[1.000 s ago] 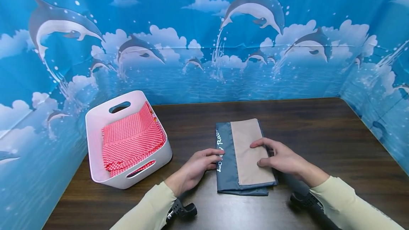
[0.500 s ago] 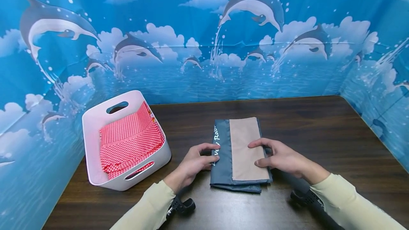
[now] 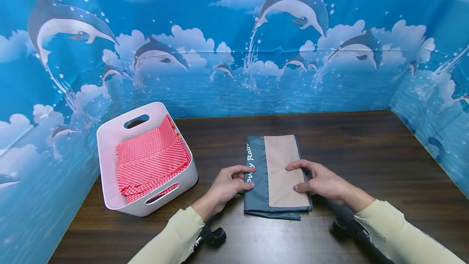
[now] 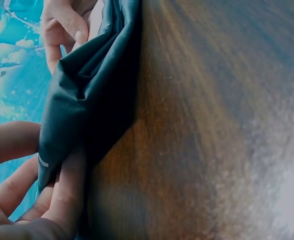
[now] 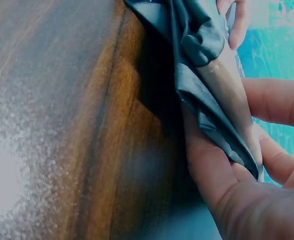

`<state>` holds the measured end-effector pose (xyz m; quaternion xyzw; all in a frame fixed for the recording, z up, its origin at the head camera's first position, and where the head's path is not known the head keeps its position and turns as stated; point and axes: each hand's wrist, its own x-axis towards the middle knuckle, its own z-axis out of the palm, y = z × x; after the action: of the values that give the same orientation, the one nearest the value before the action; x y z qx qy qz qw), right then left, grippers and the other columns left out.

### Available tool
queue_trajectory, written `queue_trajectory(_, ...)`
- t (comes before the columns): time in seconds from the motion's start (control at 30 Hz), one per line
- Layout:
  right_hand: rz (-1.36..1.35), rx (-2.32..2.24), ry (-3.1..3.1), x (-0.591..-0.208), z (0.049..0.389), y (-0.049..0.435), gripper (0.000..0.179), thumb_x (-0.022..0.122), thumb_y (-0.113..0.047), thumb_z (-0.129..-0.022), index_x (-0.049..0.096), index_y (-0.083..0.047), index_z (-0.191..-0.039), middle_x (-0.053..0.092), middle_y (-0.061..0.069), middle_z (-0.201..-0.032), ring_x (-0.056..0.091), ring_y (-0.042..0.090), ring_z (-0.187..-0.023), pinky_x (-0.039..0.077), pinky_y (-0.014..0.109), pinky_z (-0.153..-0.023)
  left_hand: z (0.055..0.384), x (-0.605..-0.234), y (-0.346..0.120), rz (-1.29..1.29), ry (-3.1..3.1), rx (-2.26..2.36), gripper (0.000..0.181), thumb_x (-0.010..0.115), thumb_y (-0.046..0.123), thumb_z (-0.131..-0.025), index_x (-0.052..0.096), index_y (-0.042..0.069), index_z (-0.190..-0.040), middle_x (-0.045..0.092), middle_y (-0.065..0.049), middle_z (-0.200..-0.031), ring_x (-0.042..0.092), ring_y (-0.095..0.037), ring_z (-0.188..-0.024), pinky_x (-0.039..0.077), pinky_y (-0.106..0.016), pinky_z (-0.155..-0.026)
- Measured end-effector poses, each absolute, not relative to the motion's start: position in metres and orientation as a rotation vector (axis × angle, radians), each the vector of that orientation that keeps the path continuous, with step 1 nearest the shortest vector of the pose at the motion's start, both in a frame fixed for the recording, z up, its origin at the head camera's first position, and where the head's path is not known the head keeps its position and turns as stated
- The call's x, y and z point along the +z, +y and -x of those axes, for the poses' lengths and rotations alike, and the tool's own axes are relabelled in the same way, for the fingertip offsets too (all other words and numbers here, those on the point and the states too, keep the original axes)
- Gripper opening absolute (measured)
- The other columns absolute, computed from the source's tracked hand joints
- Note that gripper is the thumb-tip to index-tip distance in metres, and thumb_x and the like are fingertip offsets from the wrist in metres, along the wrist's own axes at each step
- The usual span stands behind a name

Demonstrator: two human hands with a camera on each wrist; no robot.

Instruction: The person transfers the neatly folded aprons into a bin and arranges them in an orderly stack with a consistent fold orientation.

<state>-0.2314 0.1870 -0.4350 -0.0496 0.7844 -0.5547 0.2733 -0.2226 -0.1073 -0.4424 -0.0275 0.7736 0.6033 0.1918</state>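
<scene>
A folded cloth [image 3: 258, 194], dark blue-grey with a beige panel and white lettering, is held between both hands just over the table in the head view. At its left edge my left hand [image 3: 225, 188] pinches it, fingers on top and a digit underneath. My right hand [image 3: 326, 182] grips the opposite edge, fingertips lying on the beige panel. In the left wrist view, layered folds of the cloth [image 4: 82, 95] hang between the fingers. The right wrist view shows the thumb [image 5: 207, 165] tucked beneath the cloth's layers [image 5: 202, 105].
To the left stands a white plastic basket [image 3: 106, 178] with handle cutouts, tilted in view. Inside it lies red-and-white checked cloth [image 3: 154, 162]. The dark wooden table [image 3: 366, 146] ends at a blue dolphin-print curtain [image 3: 234, 89] behind and at both sides.
The left hand went from resting its fingers on the cloth's left edge to pinching that edge. The cloth has shifted slightly left and away from me, with the right hand still holding it.
</scene>
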Motion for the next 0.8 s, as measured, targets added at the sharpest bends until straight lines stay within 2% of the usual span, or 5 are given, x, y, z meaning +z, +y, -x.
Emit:
queue_trajectory(0.13, 0.114, -1.471, 2.133, -0.436, 0.229, 0.189, 0.060, 0.077, -0.003, -0.094, 0.055, -0.005, -0.150, 0.055, 0.023, -0.142, 0.068, 0.025, -0.089, 0.062, 0.040, -0.076, 0.222, -0.444, -0.105, 0.063, 2.147, 1.709, 0.040, 0.082, 0.005, -0.092, 0.078, 0.011, -0.131, 0.057, 0.002, -0.090, 0.060, -0.011, -0.082, 0.055, -0.024, -0.073)
queue_trajectory(0.3, 0.120, -1.477, 2.122, -0.436, 0.229, 0.189, 0.060, 0.076, -0.003, -0.095, 0.054, -0.006, -0.151, 0.052, 0.024, -0.144, 0.067, 0.025, -0.090, 0.061, 0.040, -0.076, 0.221, -0.443, -0.104, 0.062, 2.147, 1.711, 0.038, 0.080, 0.004, -0.093, 0.078, 0.009, -0.130, 0.048, 0.003, -0.084, 0.055, -0.011, -0.077, 0.050, -0.023, -0.069)
queue_trajectory(0.63, 0.157, -1.506, 2.116, -0.435, 0.229, 0.186, 0.061, 0.073, -0.002, -0.096, 0.051, -0.003, -0.153, 0.055, 0.025, -0.143, 0.069, 0.026, -0.093, 0.063, 0.040, -0.079, 0.221, -0.438, -0.103, 0.175, 2.180, 1.666, 0.037, 0.082, 0.006, -0.091, 0.080, 0.015, -0.127, 0.050, 0.001, -0.089, 0.056, -0.014, -0.080, 0.049, -0.025, -0.070)
queue_trajectory(0.8, 0.168, -1.539, 2.133, -0.428, 0.228, 0.187, 0.061, 0.073, -0.002, -0.096, 0.052, -0.004, -0.153, 0.055, 0.025, -0.144, 0.069, 0.026, -0.099, 0.063, 0.040, -0.082, 0.221, -0.426, -0.104, 0.171, 2.212, 1.638, 0.037, 0.082, 0.010, -0.093, 0.080, 0.018, -0.129, 0.057, -0.001, -0.102, 0.057, -0.017, -0.092, 0.053, -0.027, -0.077)
